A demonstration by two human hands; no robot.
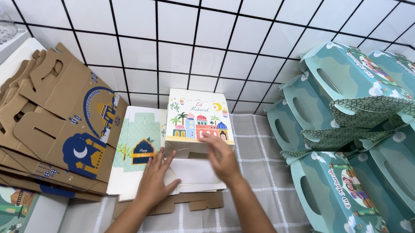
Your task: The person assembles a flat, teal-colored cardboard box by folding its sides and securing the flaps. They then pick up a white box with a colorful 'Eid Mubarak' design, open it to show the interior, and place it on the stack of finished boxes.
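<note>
- Hands first: left hand (153, 177) lies flat, fingers spread, on the white flap of a white cardboard gift box with a colourful mosque print (199, 123); right hand (221, 155) rests open on its front edge, gripping nothing.
- Box sits mid-table, against the wall.
- Just left of it, flat white-and-green box blanks (137, 148); further left, a fanned stack of brown cardboard blanks with blue crescent prints (55, 122).
- Right side: pile of folded teal handle boxes (353, 138).
- Surface is a grey checked cloth (261, 171); white tiled wall (197, 40) behind.
- Bottom-left green blanks are cut off.
</note>
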